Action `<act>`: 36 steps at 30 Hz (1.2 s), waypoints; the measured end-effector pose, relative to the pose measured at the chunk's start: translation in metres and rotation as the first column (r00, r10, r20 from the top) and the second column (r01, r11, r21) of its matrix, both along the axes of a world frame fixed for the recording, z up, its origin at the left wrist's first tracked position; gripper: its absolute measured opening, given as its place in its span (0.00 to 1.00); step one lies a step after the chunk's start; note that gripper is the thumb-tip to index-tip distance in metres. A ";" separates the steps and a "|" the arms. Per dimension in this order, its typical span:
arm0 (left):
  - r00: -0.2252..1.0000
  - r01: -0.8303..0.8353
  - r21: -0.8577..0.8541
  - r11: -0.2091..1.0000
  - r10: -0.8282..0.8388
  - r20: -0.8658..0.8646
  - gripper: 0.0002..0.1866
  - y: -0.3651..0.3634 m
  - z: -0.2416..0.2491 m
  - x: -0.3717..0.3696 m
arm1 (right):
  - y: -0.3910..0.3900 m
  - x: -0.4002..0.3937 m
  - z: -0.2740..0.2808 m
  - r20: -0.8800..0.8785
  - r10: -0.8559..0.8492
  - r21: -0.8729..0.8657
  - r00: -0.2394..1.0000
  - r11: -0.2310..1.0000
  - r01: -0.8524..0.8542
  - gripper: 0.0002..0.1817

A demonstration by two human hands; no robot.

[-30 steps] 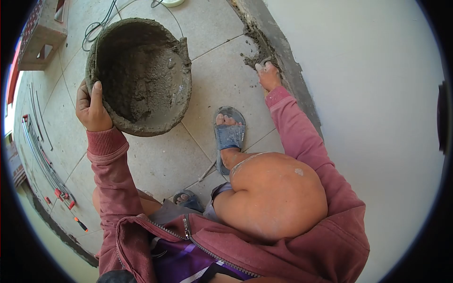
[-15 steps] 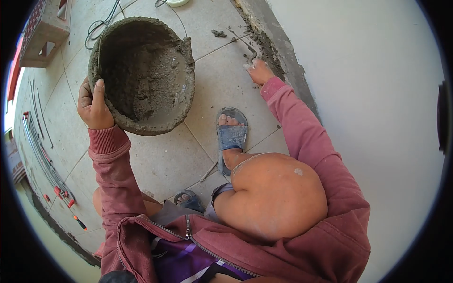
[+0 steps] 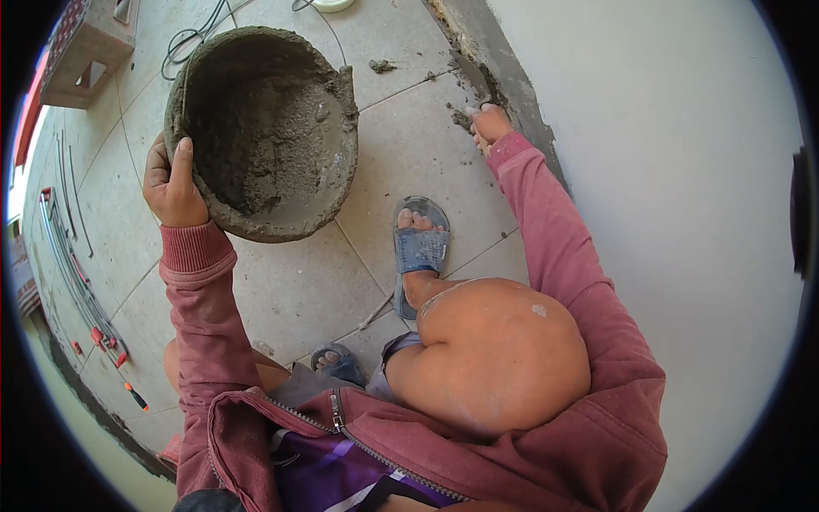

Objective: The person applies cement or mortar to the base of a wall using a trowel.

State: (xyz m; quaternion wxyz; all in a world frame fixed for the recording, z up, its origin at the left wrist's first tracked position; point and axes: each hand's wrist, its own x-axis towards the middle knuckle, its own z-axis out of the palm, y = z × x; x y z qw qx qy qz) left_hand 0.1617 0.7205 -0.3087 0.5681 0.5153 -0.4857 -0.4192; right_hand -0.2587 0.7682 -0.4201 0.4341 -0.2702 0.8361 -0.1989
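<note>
Your left grip (image 3: 173,184) holds the bucket (image 3: 281,230) rim, right grip (image 3: 490,125) closed round the trowel (image 3: 472,72): best keep its blade flush along the wall base (image 3: 515,72)

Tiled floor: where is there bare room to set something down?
Mostly bare tile lies between the bucket, left sleeve and right sandal; another patch, lightly specked, between bucket and right hand. Crowded: the wall base, with mortar near that hand, and the far left, with red-fitted bars.

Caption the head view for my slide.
Left hand grips a caked bucket; right hand holds a trowel by the wall.
</note>
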 end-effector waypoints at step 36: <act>0.998 -0.011 0.051 0.999 0.014 -0.056 0.11 0.004 -0.013 0.019 | 0.127 0.001 -0.062 -0.615 0.101 0.089 0.782 0.994 -0.058 0.18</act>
